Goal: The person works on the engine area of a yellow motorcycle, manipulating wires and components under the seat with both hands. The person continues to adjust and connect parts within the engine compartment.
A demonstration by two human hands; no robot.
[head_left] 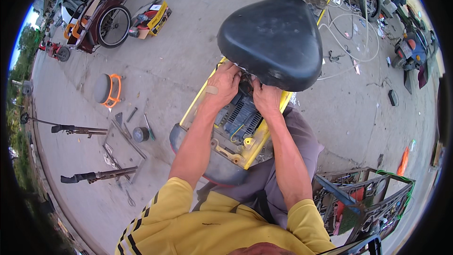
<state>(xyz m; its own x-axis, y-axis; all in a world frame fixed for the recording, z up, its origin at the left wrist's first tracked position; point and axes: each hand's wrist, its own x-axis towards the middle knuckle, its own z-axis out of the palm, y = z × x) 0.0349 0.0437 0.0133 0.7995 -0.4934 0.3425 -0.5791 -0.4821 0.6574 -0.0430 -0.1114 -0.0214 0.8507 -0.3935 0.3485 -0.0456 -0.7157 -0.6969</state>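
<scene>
A black saddle (271,38) sits over the yellow frame (257,148) of a small electric scooter in front of me. Beneath the saddle's near edge, my left hand (225,84) and my right hand (267,98) reach in from either side. Their fingers curl toward a dark part between them; the fingertips are partly hidden, so what they pinch cannot be made out. A tan plaster is stuck on the back of my left hand. Just below both hands lies a finned metal controller box (241,118) with a yellow wire. A dark tail cover (219,172) is at the scooter's near end.
Left on the concrete are an orange-legged stool (112,89), a screwdriver (149,126), a round black part (140,134) and a metal frame with two handlebars (101,174). A tool rack (363,198) stands near right. A pale hose (351,59), a yellow box (159,19) and parked vehicles lie farther off.
</scene>
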